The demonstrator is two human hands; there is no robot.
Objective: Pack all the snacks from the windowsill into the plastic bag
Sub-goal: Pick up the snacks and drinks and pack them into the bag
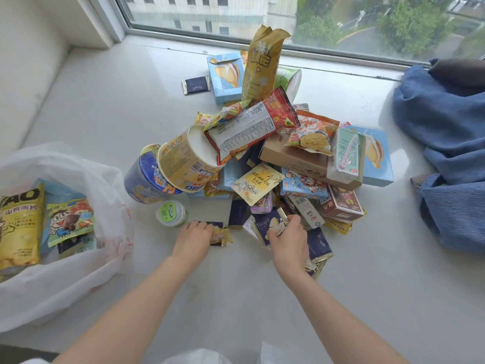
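Left hand (195,236) pinches small packet (220,236) | right hand (287,236) grips navy sachet (270,227) | light, crinkly; best held by edges

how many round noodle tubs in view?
3: yellow tub and blue tub on their sides at the pile's left, green tub behind the tall gold bag. More may be buried.

Daylight falls through a wide window (262,17) along the far edge of the pale windowsill (110,106). A white wall (23,61) rises at its left edge. Outside stand a building (196,9) and green trees (409,27).
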